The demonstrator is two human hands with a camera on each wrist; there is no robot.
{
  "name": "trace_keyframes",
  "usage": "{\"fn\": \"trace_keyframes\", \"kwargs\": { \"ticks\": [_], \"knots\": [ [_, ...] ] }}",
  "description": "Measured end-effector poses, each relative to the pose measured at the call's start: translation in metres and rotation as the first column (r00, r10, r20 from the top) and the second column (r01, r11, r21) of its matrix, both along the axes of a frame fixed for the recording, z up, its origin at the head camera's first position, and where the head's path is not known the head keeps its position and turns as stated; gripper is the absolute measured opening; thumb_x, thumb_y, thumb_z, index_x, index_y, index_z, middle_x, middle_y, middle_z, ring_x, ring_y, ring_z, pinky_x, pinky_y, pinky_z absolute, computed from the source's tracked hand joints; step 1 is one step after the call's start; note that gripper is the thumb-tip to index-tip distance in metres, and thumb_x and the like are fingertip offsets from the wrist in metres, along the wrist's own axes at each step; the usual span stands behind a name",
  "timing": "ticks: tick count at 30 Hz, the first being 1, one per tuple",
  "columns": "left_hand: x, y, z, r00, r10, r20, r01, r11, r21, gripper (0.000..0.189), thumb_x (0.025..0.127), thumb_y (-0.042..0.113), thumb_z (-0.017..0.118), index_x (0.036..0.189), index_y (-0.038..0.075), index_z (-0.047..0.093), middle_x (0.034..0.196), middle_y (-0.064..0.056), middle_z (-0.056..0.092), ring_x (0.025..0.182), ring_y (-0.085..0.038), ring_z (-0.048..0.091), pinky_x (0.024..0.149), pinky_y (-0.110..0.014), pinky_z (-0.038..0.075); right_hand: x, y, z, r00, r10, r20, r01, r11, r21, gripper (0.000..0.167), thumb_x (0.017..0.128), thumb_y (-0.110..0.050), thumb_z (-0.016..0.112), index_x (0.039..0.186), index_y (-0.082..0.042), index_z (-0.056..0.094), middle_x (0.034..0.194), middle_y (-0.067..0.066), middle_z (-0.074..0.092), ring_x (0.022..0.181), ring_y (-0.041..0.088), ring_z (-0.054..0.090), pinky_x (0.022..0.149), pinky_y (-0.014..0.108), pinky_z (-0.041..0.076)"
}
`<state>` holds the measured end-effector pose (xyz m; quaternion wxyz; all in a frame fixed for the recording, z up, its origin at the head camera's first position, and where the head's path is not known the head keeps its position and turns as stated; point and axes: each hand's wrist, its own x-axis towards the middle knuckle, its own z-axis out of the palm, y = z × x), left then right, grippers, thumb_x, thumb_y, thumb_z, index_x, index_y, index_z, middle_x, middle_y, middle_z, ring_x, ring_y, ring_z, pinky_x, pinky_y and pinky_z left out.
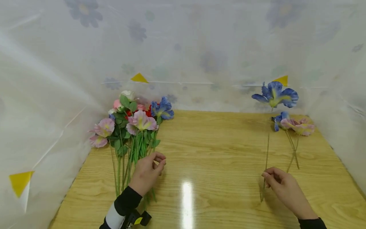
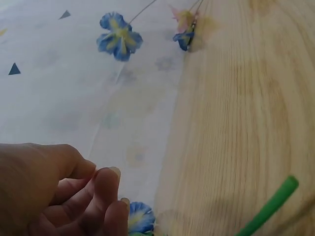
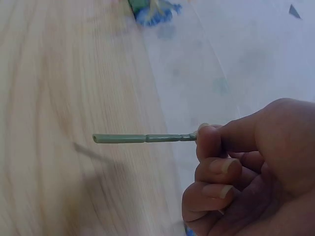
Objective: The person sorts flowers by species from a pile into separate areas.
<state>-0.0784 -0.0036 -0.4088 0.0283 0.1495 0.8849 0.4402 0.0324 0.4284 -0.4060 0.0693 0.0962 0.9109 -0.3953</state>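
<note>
My right hand (image 1: pixel 287 190) pinches the thin stem of a blue artificial iris (image 1: pixel 275 95) near its lower end, bloom raised upright. In the right wrist view, the jointed green stem end (image 3: pixel 142 138) sticks out past the thumb and fingertips. My left hand (image 1: pixel 146 173) hovers over the stems of the flower bunch at the left, its fingers loosely curled. In the left wrist view, thumb and forefinger of the left hand (image 2: pixel 74 191) come together with nothing visible between them. A green stem end (image 2: pixel 273 204) shows beside that hand.
The left bunch holds pink irises (image 1: pixel 141 121), another blue iris (image 1: pixel 163 108), a white rose (image 1: pixel 127 94) and red blooms. On the right of the wooden table (image 1: pixel 211 149) lie a pink iris (image 1: pixel 301 127) and a blue iris (image 1: pixel 276 121). Patterned plastic sheeting (image 1: pixel 186 57) surrounds the table.
</note>
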Motion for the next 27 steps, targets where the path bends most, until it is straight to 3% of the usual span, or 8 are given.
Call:
{"fn": "trace_keyframes", "kwargs": {
  "ticks": [6,14,17,21,24,27],
  "knots": [
    [-0.002,-0.021,0.000,0.994,0.093,-0.053,-0.099,0.989,-0.109,0.009,0.097,0.015,0.065,0.105,0.012,0.068,0.089,0.000,0.066,0.058,-0.003,0.048,0.052,-0.023,0.039,-0.005,0.043,-0.003,0.999,-0.033,0.041,0.029,0.996,0.083,0.048,0.108,-0.040,0.038,0.124,0.003,0.054,0.086,0.007,0.061,0.071,0.017,0.055,0.058,0.030,0.040],
    [-0.003,-0.028,-0.002,0.992,0.120,-0.034,-0.124,0.978,-0.167,0.010,0.097,0.017,0.065,0.105,0.012,0.069,0.089,-0.001,0.068,0.058,-0.007,0.048,0.051,-0.023,0.037,-0.017,0.082,-0.015,0.988,-0.083,0.128,0.068,0.991,0.116,0.056,0.109,-0.037,0.033,0.131,0.012,0.049,0.094,0.014,0.065,0.075,0.013,0.059,0.062,0.029,0.048],
    [-0.003,-0.029,-0.003,0.992,0.125,-0.034,-0.130,0.974,-0.184,0.011,0.097,0.017,0.065,0.105,0.011,0.070,0.089,-0.002,0.068,0.058,-0.007,0.049,0.051,-0.023,0.037,-0.021,0.091,-0.020,0.979,-0.109,0.172,0.084,0.986,0.146,0.058,0.108,-0.041,0.032,0.124,0.011,0.053,0.091,0.015,0.064,0.072,0.016,0.057,0.060,0.031,0.046],
    [-0.004,-0.028,-0.003,0.992,0.126,-0.010,-0.125,0.969,-0.214,0.012,0.097,0.018,0.064,0.105,0.012,0.070,0.091,-0.002,0.069,0.060,-0.007,0.051,0.052,-0.023,0.038,-0.020,0.098,-0.025,0.977,-0.125,0.172,0.086,0.973,0.216,0.056,0.107,-0.044,0.031,0.107,0.005,0.058,0.076,0.007,0.055,0.063,0.016,0.047,0.056,0.031,0.035],
    [-0.004,-0.028,-0.003,0.991,0.131,0.000,-0.127,0.961,-0.246,0.012,0.098,0.019,0.063,0.106,0.013,0.069,0.093,-0.002,0.070,0.059,-0.008,0.050,0.052,-0.024,0.037,-0.021,0.099,-0.024,0.974,-0.129,0.184,0.085,0.970,0.229,0.060,0.106,-0.048,0.031,0.110,0.006,0.058,0.077,0.007,0.056,0.065,0.016,0.047,0.057,0.031,0.036],
    [-0.005,-0.027,-0.006,0.990,0.141,-0.027,-0.142,0.946,-0.292,0.013,0.097,0.019,0.063,0.106,0.012,0.070,0.092,-0.004,0.071,0.053,-0.008,0.046,0.049,-0.025,0.035,-0.021,0.098,-0.022,0.964,-0.136,0.228,0.085,0.972,0.218,0.070,0.105,-0.052,0.031,0.120,0.012,0.053,0.093,0.027,0.061,0.079,0.031,0.059,0.063,0.034,0.044]
  ]
}}
